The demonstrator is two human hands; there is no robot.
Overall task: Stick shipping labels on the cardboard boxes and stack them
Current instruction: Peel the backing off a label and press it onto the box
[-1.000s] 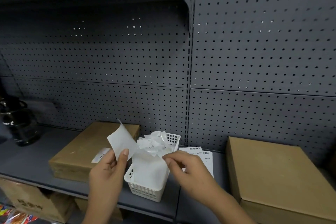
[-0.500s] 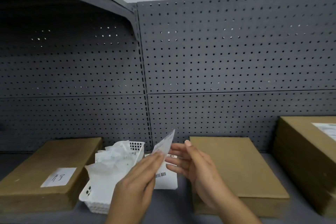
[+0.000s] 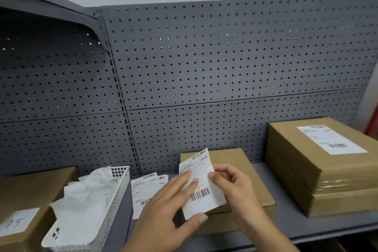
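Note:
A white shipping label (image 3: 201, 190) with barcodes is held in the air over a flat unlabelled cardboard box (image 3: 235, 163) on the grey shelf (image 3: 286, 223). My left hand (image 3: 171, 208) pinches its lower left side between thumb and fingers. My right hand (image 3: 235, 188) pinches its right edge. At the right stands a stack of two cardboard boxes (image 3: 319, 161), the top one bearing a label (image 3: 330, 139). More labels (image 3: 147, 188) lie flat on the shelf beside the basket.
A white plastic basket (image 3: 116, 196) full of crumpled backing paper stands at the left. Beside it lies another cardboard box (image 3: 30, 190) with a small handwritten sticker. A grey pegboard (image 3: 225, 67) closes the back; an upper shelf bracket (image 3: 41, 6) overhangs at the left.
The view has swung right and the labelled stack has come into sight. The label has moved from above the basket to over the middle box, and both hands now hold it.

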